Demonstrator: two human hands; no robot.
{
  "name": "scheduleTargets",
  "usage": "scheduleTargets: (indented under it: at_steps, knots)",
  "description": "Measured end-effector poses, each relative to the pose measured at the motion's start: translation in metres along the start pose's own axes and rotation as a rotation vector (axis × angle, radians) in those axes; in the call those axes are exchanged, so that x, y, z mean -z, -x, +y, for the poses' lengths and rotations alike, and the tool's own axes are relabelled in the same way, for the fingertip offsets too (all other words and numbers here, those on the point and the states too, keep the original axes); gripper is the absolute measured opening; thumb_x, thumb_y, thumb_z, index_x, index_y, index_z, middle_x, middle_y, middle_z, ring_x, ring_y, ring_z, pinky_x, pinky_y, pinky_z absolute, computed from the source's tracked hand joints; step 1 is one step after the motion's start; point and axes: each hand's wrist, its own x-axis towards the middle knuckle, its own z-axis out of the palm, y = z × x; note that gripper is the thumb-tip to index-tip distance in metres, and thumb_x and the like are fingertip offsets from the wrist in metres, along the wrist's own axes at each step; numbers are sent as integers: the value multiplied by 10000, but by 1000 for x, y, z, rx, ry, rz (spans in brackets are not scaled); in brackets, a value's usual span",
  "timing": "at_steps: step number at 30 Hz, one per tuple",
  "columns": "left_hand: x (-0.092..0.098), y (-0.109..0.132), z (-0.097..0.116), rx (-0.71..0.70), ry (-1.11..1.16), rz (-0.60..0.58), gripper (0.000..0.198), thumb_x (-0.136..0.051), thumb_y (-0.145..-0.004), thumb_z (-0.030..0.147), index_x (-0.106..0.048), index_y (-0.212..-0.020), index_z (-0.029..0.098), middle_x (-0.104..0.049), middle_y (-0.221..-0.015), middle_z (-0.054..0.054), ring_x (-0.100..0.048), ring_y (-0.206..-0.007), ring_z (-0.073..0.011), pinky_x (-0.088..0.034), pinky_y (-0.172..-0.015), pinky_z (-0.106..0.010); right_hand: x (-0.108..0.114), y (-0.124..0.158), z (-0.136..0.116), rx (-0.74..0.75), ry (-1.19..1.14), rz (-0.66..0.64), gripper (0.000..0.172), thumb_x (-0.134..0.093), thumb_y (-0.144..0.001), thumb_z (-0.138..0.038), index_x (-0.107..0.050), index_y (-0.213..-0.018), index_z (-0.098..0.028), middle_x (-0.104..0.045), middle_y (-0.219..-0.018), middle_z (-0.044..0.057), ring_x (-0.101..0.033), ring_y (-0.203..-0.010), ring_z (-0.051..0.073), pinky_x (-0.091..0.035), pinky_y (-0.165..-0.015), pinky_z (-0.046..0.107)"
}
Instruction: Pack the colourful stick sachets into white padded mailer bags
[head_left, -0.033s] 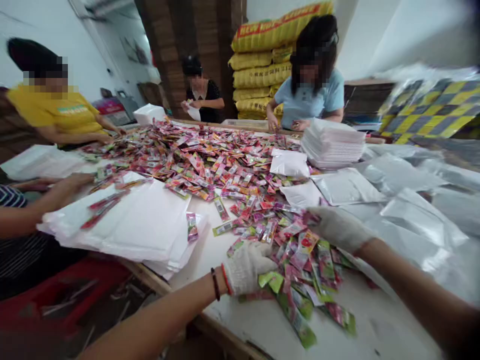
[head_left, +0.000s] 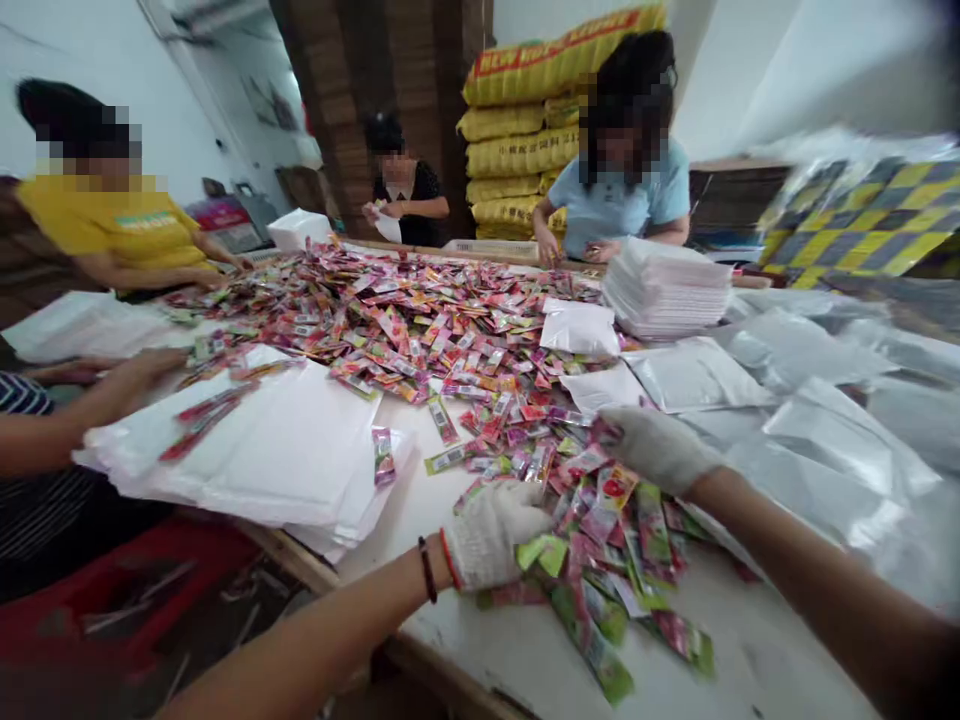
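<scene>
My left hand [head_left: 501,535], in a white knit glove with a red cuff, rests low at the near edge of a heap of small sachets [head_left: 615,490]. Its fingers curl round several pink and green sachets [head_left: 544,553], partly hidden by the glove. On the far right side of the same heap, my right hand [head_left: 660,450] wears a white glove too. Its fingertips close on a dark pink sachet [head_left: 606,432]. Long green-ended sachets [head_left: 596,650] spread over the white tabletop [head_left: 465,645] between and in front of my hands.
The large sachet pile [head_left: 420,320] covers the table's middle. White bags [head_left: 255,430] lie left, with a co-worker's arm [head_left: 112,400] beside them. Filled bags [head_left: 840,470] crowd the right, behind them a bag stack [head_left: 667,285]. Three other people work across the table.
My right hand has shifted slightly left and up with the sachet at its fingertips. My left hand has barely moved.
</scene>
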Motion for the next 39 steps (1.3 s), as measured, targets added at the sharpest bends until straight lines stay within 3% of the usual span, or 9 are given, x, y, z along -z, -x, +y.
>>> scheduleTargets:
  at_steps: [6,12,18,21,25,28,31,35,39]
  knots:
    - [20,-56,-41,518,183,250,312,-544,-751,175,-563,-1063,191,-651,-998,-28,-597,-906,-142,-461,-837,-223,-25,-81,-23,-31,57,-202,292,-512,-777,-218,-712,-957,-105,-698,-971,196,-650,-891,269,-461,-751,320]
    - [-6,-115,-74,685,-79,-106,303,-603,-720,306,-633,-988,167,-676,-976,-116,-638,-903,-241,-499,-773,-309,-43,-79,-18,-57,57,-240,302,-507,-787,-235,-721,-951,-99,-698,-948,211,-658,-905,288,-464,-749,338]
    - [-2,-74,-61,619,-122,-53,202,-596,-717,266,-641,-887,167,-640,-994,-113,-607,-949,-246,-479,-837,-353,-39,-41,-10,-18,-61,-248,225,-528,-757,-232,-708,-874,-164,-719,-862,102,-659,-797,209,-448,-670,255]
    - [18,-40,-63,597,17,197,225,-592,-710,222,-612,-931,182,-640,-985,-63,-596,-911,-185,-479,-836,-295,-30,-33,-3,45,-178,-87,198,-524,-750,-216,-685,-859,-176,-708,-876,62,-632,-787,174,-438,-688,227]
    - [46,-27,-85,829,385,519,298,-544,-776,244,-572,-1066,177,-673,-887,-33,-599,-690,-112,-496,-644,-214,-25,-52,-7,55,-283,82,327,-527,-775,-239,-625,-1066,-129,-696,-884,88,-625,-757,185,-444,-677,239]
    - [48,-47,-106,965,348,390,312,-599,-746,278,-601,-1037,165,-689,-860,-48,-606,-658,-120,-482,-602,-209,-32,-80,-23,35,-182,-27,497,-561,-744,-202,-527,-1234,-127,-700,-919,107,-638,-790,212,-443,-679,259]
    - [33,-67,-122,1019,245,223,258,-677,-652,257,-651,-888,157,-700,-829,-77,-639,-724,-175,-482,-637,-240,-44,-100,-38,42,-106,-139,419,-580,-675,-129,-624,-1092,-121,-703,-904,144,-649,-802,250,-442,-673,288]
    - [21,-65,-131,1050,213,215,222,-653,-672,311,-663,-840,166,-702,-817,-100,-655,-791,-223,-489,-677,-278,-47,-101,-41,52,-116,-157,185,-592,-696,-198,-696,-844,-157,-704,-902,136,-646,-840,249,-446,-701,288]
    - [37,-53,-135,1005,263,305,256,-569,-760,312,-648,-970,188,-709,-845,-63,-652,-798,-166,-494,-708,-234,-30,-89,-36,-24,-173,-80,263,-506,-804,-255,-662,-999,-173,-701,-914,84,-631,-849,196,-449,-710,252]
